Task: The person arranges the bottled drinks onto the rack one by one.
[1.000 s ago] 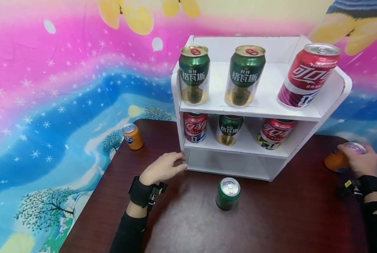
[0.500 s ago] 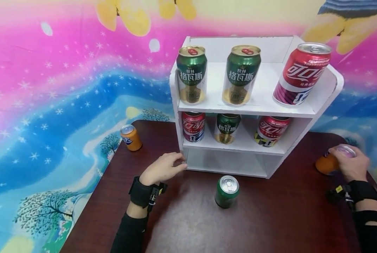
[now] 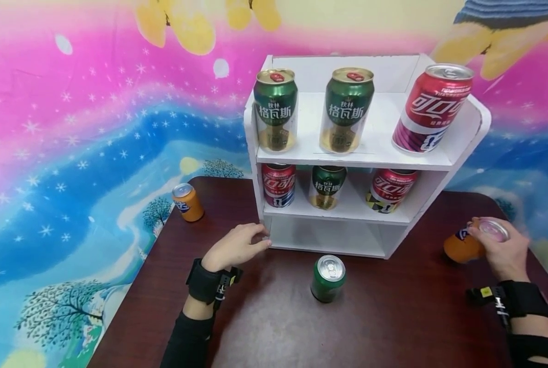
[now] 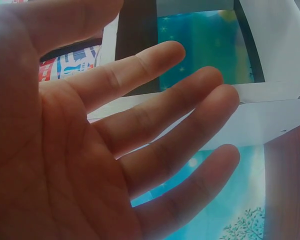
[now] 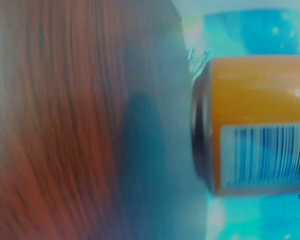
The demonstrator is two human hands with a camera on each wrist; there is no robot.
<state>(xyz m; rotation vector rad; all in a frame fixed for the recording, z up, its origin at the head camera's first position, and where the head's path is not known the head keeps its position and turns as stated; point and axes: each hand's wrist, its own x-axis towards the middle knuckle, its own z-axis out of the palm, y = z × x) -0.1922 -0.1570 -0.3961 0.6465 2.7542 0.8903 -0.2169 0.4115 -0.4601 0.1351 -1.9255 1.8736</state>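
At the right of the head view, my right hand (image 3: 506, 250) grips an orange soda can (image 3: 460, 248) near its top, and the can leans. In the right wrist view the same can (image 5: 262, 100), barcode showing, hangs apart from the wooden tabletop with a shadow beneath it. My left hand (image 3: 234, 248) is beside the lower left front edge of a white shelf unit (image 3: 331, 238), holding nothing. Its fingers (image 4: 155, 120) are spread and nearly straight in the left wrist view. Whether they touch the shelf is unclear.
A green can (image 3: 327, 286) stands in front of the shelf; another orange can (image 3: 188, 204) is at the table's left. The top shelf bears two green cans (image 3: 346, 110) and a red can (image 3: 432, 110). Two red cans flank a green one on the middle shelf.
My right hand has moved left, toward the shelf, with the orange can, which tilts more now. My left hand stays in place. The head view has shifted slightly.
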